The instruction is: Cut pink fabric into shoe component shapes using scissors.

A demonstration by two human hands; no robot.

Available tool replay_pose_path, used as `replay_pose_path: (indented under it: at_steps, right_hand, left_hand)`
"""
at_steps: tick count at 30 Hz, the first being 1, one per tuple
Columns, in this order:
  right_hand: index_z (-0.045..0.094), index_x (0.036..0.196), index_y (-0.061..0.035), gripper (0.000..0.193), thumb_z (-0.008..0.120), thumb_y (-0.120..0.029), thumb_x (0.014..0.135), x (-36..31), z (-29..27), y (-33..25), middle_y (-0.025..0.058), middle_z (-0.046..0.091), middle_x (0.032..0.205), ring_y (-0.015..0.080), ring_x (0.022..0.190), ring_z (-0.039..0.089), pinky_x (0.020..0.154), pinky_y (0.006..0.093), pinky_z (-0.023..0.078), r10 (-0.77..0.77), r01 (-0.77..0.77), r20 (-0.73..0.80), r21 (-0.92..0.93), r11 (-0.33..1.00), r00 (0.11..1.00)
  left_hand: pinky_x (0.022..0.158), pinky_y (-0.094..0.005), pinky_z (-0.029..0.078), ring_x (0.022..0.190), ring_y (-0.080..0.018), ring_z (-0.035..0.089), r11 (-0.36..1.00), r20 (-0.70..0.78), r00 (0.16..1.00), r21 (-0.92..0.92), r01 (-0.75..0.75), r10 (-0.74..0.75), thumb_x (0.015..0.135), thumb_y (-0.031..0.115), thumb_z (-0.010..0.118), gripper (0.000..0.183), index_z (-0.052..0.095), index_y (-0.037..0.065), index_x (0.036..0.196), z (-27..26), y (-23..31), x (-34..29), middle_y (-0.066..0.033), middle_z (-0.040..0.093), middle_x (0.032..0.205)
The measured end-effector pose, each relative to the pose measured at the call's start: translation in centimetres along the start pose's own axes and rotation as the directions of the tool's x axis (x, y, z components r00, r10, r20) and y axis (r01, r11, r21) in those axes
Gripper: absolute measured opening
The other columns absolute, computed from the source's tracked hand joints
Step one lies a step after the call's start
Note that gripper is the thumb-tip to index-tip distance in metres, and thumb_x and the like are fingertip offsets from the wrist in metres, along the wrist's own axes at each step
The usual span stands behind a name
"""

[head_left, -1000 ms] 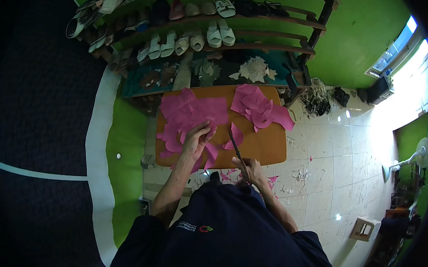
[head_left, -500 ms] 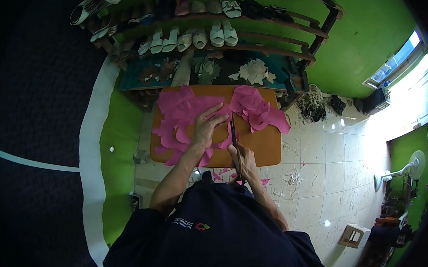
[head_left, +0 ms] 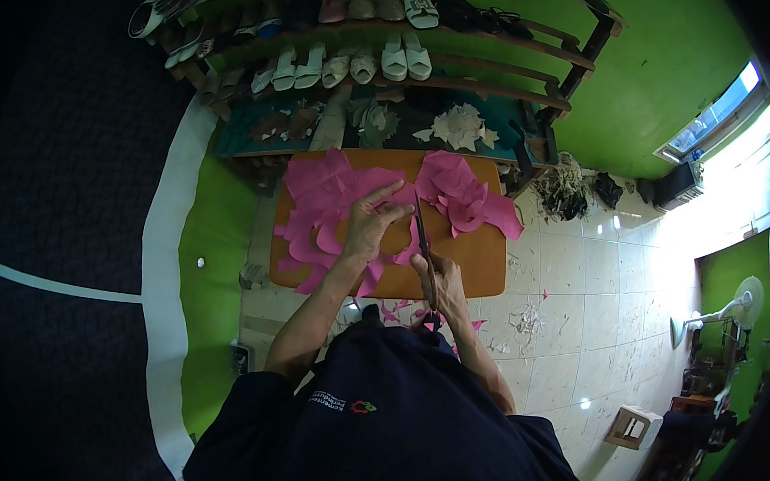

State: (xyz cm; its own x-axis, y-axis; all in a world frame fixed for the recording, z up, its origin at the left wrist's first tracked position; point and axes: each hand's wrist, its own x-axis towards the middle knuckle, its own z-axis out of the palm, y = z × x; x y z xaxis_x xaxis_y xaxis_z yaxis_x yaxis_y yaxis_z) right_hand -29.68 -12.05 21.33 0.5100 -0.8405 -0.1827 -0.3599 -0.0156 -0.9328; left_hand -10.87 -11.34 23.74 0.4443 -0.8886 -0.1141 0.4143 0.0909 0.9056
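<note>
In my right hand [head_left: 446,284] is a pair of long dark scissors [head_left: 421,229], its blades pointing away from me over the table. The blades lie along the edge of a thin pink sheet [head_left: 392,179]. My left hand [head_left: 370,227] holds that sheet just left of the blades, thumb and fingers stretched toward the far side. Beneath my left hand, more pink cut pieces [head_left: 308,228] with curved edges spread over the orange-brown table [head_left: 478,270]. A crumpled pile of pink pieces [head_left: 456,192] lies right of the scissors.
Beyond the table stands a wooden rack [head_left: 495,89] of sandals and shoes. Its low shelf holds white scraps [head_left: 460,126] and green scraps [head_left: 373,120]. Shavings [head_left: 528,320] litter the tiled floor at right, near a white fan [head_left: 748,299] and a small stool [head_left: 633,426].
Both hands stay almost in place, still on the pink sheet and the scissors. The whole view has shifted very slightly.
</note>
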Motion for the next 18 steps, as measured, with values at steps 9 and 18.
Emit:
replay_pose_path:
  at_steps: [9,18]
  right_hand:
    - [0.052,0.062,0.002,0.069,0.073,-0.06,0.083,-0.3,-0.5,-1.3,0.0034,0.038,0.051,0.0119,0.051,0.038,0.048,0.0359,0.033,0.104,-0.103,-0.022,0.043,0.994,0.994]
    - [0.056,0.068,-0.0007,0.065,0.068,-0.063,0.085,-0.2,0.0,0.1,0.0001,0.044,0.052,0.0095,0.046,0.043,0.042,0.0314,0.036,0.042,-0.042,0.006,0.017,0.999,0.999]
  left_hand:
    - [0.082,-0.0236,0.054,0.075,-0.0077,0.065,0.999,0.046,0.998,-0.011,-0.029,0.03,0.083,-0.008,0.071,0.053,0.058,0.001,0.134,-0.6,-0.5,0.4,0.0032,0.06,0.071]
    - [0.076,-0.0207,0.052,0.069,-0.0034,0.056,1.0,-0.022,0.999,0.006,-0.027,0.028,0.083,-0.005,0.073,0.053,0.059,0.001,0.134,-0.4,-0.1,0.6,0.0073,0.054,0.071]
